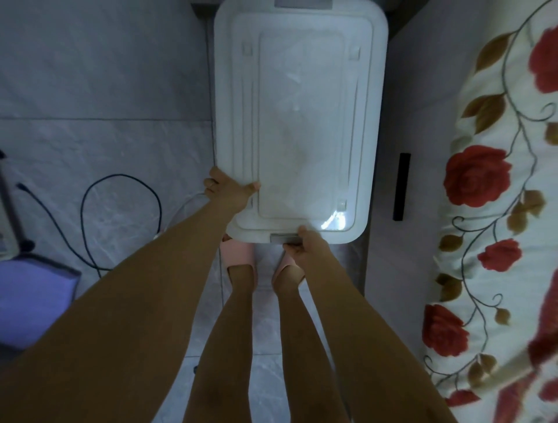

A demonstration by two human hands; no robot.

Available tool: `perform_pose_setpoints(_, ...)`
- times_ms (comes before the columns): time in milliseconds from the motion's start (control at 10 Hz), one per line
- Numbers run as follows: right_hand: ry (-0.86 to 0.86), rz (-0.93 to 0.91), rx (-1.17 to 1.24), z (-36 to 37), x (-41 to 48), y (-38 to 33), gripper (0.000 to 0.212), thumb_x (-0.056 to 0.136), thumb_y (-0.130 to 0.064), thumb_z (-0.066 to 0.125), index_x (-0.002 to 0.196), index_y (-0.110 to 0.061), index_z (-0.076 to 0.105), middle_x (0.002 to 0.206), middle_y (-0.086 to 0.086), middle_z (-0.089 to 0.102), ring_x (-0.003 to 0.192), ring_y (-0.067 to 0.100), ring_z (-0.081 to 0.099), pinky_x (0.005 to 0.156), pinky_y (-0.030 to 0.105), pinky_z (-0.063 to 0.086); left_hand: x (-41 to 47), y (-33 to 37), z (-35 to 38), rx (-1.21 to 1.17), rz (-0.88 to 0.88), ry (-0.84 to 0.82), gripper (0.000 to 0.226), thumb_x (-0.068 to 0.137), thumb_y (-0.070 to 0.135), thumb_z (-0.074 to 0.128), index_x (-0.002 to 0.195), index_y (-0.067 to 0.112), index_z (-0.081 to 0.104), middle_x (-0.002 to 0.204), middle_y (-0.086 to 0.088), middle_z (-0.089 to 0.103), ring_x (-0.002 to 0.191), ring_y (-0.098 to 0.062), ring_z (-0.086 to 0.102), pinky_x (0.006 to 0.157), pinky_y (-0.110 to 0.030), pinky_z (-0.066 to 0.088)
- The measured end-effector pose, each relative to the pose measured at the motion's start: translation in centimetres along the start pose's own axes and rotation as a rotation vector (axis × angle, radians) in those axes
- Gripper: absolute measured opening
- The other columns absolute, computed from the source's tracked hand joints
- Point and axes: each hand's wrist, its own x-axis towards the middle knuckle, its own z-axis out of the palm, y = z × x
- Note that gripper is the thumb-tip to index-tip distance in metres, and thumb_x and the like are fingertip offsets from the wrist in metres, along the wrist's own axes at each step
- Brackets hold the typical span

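1. Container: white plastic storage box [302, 90], rect. w/ rounded corners, seen from above. Its long axis runs away from the person.
2. Lid [234, 120] is on and covers the whole top. It has raised ridges round a flatter centre panel, plus small square marks near the corners.
3. Contents: smth pale shows faintly through the translucent centre. Can't tell what it is.
4. Grey latch [285, 238] at the near short end, and a 2nd latch [303, 3] at the far end. A bright glare spot sits on the near-right corner.
5. Position: box is in front of the person, betw. tiled floor [105, 90] on the left and the bed side on the right. Its near end overlaps the toes of the pink slippers [238, 256]. Can't tell if it's lifted or resting.
6. Left hand [229, 190] grips the box's left long edge, thumb on the lid and fingers wrapped round the rim.
7. Right hand [305, 244] grasps the near rim just beside the near latch, fingers curled under.
8. Around: black cable [87, 211] looped on the floor at left, and a rose-print bedcover [498, 181] at right.
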Motion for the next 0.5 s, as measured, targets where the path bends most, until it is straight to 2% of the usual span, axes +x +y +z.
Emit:
perform_pose_setpoints(100, 0.011, -0.016, -0.136, 0.6, 0.0, -0.5, 0.045, 0.097, -0.008, 0.048, 0.14, -0.001, 0.035, 0.139, 0.021, 0.043, 0.123, 0.036, 0.048, 0.079, 0.038, 0.055, 0.2, 0.3, 0.0, 0.0, -0.013, 0.013, 0.109, 0.081, 0.047, 0.068, 0.146, 0.005, -0.009, 0.15, -0.019, 0.004, 0.14, -0.032, 0.009, 0.116, -0.04, 0.009)
perform_pose_setpoints(200, 0.006, -0.015, -0.133, 0.4, -0.3, -0.5, 0.024, 0.096, -0.007, 0.047, 0.119, -0.001, 0.05, 0.127, 0.019, 0.052, 0.114, 0.031, 0.052, 0.098, 0.041, 0.047, 0.3, 0.5, 0.1, 0.018, -0.021, 0.009, 0.111, 0.081, 0.049, 0.067, 0.146, 0.005, -0.012, 0.151, -0.019, 0.001, 0.141, -0.033, 0.006, 0.117, -0.041, 0.007)
perform_pose_setpoints(300, -0.061, 0.015, -0.144, -0.5, -1.1, -1.2, 0.016, 0.097, -0.005, 0.048, 0.081, -0.005, 0.052, 0.084, 0.016, 0.057, 0.079, 0.024, 0.054, 0.101, 0.043, 0.041, -0.2, 0.6, -0.2, 0.037, -0.008, -0.005, 0.113, 0.081, 0.05, 0.066, 0.146, 0.005, -0.015, 0.153, -0.019, -0.002, 0.142, -0.033, 0.003, 0.118, -0.042, 0.005)
perform_pose_setpoints(400, -0.092, 0.016, -0.395, -0.8, -2.0, -3.1, 0.014, 0.098, -0.009, 0.046, 0.087, -0.003, 0.05, 0.073, 0.019, 0.065, 0.067, 0.027, 0.063, 0.089, 0.042, 0.049, -1.0, 0.5, -0.3, 0.07, -0.014, -0.011, 0.113, 0.083, 0.052, 0.063, 0.145, 0.004, -0.018, 0.155, -0.019, -0.009, 0.144, -0.032, -0.003, 0.117, -0.046, 0.001)
perform_pose_setpoints(500, -0.087, 0.038, -0.656, -0.4, -5.6, -6.7, 0.02, 0.098, -0.023, 0.046, 0.101, -0.004, 0.046, 0.079, 0.018, 0.06, 0.084, 0.033, 0.061, 0.077, 0.04, 0.051, -4.4, 0.9, -0.5, 0.194, 0.029, 0.09, 0.1, 0.09, 0.043, 0.057, 0.146, 0.005, -0.017, 0.156, -0.016, -0.009, 0.144, -0.03, -0.001, 0.115, -0.051, 0.006)
